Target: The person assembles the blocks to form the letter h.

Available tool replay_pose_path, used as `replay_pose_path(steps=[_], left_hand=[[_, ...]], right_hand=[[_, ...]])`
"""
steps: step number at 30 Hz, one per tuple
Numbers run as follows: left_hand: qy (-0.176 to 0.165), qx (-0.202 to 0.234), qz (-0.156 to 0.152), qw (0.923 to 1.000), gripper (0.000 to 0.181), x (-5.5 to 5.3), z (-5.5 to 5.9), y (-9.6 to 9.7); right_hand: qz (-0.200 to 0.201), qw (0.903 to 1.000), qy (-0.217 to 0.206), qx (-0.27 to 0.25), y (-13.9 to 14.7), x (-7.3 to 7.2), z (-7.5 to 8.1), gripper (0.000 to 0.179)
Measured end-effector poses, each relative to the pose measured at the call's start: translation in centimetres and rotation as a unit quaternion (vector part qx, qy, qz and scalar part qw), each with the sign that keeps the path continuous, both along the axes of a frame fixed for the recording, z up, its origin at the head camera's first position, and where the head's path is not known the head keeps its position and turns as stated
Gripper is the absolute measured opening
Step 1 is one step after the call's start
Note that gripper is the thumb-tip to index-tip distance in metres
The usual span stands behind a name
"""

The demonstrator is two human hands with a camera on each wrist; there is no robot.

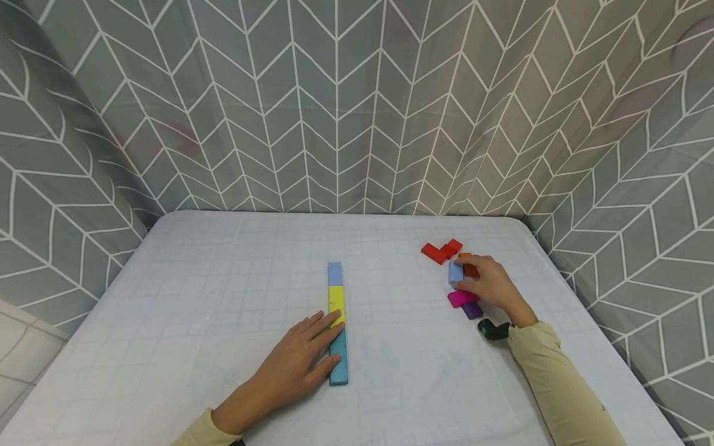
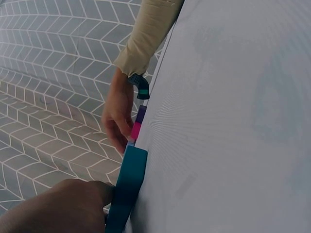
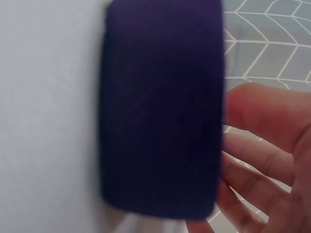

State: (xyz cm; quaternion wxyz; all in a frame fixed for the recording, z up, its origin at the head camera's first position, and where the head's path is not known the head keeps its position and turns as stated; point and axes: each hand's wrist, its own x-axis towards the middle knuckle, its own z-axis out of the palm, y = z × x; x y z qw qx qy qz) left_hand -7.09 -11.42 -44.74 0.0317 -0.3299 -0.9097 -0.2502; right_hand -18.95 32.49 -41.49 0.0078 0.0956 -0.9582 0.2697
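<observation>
A straight row of blocks runs away from me on the table: a teal part (image 1: 338, 367) nearest, then a yellow block (image 1: 336, 296), then a light blue block (image 1: 334, 273) at the far end. My left hand (image 1: 295, 357) lies along its left side, fingers spread and fingertips on the yellow and teal parts. In the left wrist view the thumb is at the side of the teal block (image 2: 129, 182). My right hand (image 1: 491, 284) pinches another light blue block (image 1: 455, 272) between thumb and fingers. A purple block (image 3: 160, 107) largely fills the right wrist view.
Around my right hand lie a magenta block (image 1: 462, 298), an orange block (image 1: 470, 271) partly hidden by the fingers, and red blocks (image 1: 433, 253) further back. A dark wrist camera (image 1: 493, 329) sits by the right sleeve. Patterned curtains (image 1: 357, 111) border the white table (image 1: 251, 248).
</observation>
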Motion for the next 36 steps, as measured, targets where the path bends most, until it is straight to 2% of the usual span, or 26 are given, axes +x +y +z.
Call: replay_pose_path(steps=[26,36], left_hand=[[-0.005,-0.003,0.003,1.0,0.056,0.0,0.0,0.1],[-0.004,-0.006,0.007,0.9999,0.056,0.0,-0.2,0.0]], right_hand=[[-0.013,0.9995,0.016,-0.024,-0.8,0.7,1.5,0.055],[0.009,0.9988,0.034,-0.035,-1.6,0.9,2.6,0.052]])
